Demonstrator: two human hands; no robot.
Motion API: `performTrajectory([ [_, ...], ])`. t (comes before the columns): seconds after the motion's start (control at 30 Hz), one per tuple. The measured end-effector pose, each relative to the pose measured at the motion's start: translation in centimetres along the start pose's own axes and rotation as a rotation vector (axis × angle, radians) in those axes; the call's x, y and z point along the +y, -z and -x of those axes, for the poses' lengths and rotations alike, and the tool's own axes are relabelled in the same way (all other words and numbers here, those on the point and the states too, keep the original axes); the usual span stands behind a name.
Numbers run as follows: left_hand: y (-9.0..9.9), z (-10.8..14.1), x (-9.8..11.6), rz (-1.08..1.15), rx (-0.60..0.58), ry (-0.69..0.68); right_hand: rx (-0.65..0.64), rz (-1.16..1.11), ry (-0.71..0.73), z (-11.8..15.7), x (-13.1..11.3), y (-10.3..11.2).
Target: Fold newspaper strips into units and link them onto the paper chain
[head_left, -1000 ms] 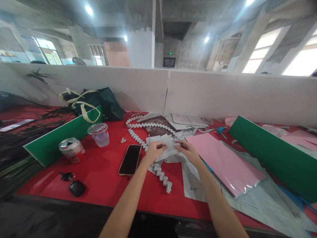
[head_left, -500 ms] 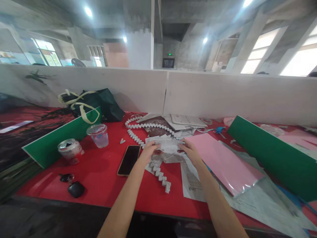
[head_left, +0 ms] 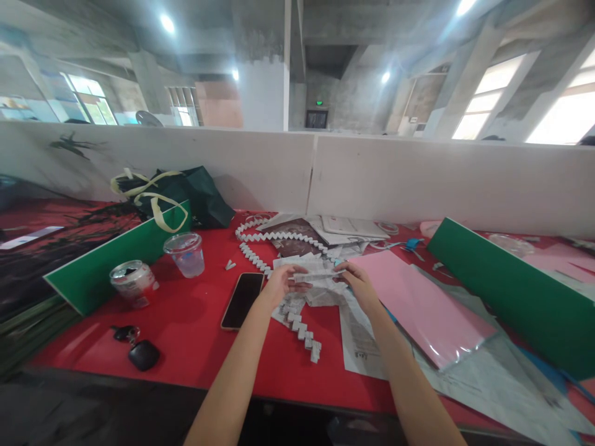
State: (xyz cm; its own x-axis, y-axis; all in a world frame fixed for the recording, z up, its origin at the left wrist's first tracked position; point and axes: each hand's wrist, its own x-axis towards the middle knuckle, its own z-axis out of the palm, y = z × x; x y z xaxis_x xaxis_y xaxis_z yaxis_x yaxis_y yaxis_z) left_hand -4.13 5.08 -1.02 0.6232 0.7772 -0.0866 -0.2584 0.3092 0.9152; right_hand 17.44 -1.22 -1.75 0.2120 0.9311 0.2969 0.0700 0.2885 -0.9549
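A narrow strip of printed paper [head_left: 318,277] spans the gap between my two hands over the middle of the table. My left hand [head_left: 283,284] pinches its left end, and my right hand [head_left: 352,278] has hold of the right end. Under and around the hands lie loose printed sheets [head_left: 325,297]. A zigzag chain of folded paper [head_left: 283,235] curls behind them; another stretch of folded paper chain [head_left: 302,331] runs toward the front edge. Left of my left hand rests a phone [head_left: 242,301].
On the left are a can [head_left: 134,284], a plastic cup [head_left: 186,257], keys [head_left: 143,354], a green divider [head_left: 116,260] and a dark bag [head_left: 199,195]. Pink paper in a clear sleeve [head_left: 423,303] lies right, before another green divider [head_left: 511,297]. A white partition [head_left: 395,179] stands behind.
The paper between my hands was a wider piece half a second ago and now appears narrower, folded or tilted. My left fingers have shifted along it; the other things have stayed in place.
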Motion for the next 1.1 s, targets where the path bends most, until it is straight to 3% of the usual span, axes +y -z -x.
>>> performTrajectory([
  [0.13, -0.2, 0.3, -0.2, -0.110, -0.048, 0.131, -0.061, 0.029, 0.017, 0.3, -0.3, -0.2],
  [0.27, -1.2, 0.8, -0.7, -0.197, -0.249, 0.251, -0.131, 0.051, 0.024, 0.7, -0.5, -0.9],
  [0.47, -1.7, 0.6, -1.6, -0.319, -0.400, 0.239, -0.123, 0.047, 0.031, 0.7, -0.1, -1.5],
  [0.7, -1.5, 0.0, -2.0, -0.329, -0.340, 0.150, -0.110, -0.119, -0.156, 0.5, 0.8, -1.8],
  [0.97, -1.7, 0.1, -1.9, -0.308, -0.334, 0.196, -0.171, -0.091, -0.097, 0.1, 1.6, -2.2],
  [1.1, -1.5, -0.3, -2.2, -0.279, -0.334, 0.231, -0.141, -0.074, -0.068, 0.1, 1.6, -2.1],
])
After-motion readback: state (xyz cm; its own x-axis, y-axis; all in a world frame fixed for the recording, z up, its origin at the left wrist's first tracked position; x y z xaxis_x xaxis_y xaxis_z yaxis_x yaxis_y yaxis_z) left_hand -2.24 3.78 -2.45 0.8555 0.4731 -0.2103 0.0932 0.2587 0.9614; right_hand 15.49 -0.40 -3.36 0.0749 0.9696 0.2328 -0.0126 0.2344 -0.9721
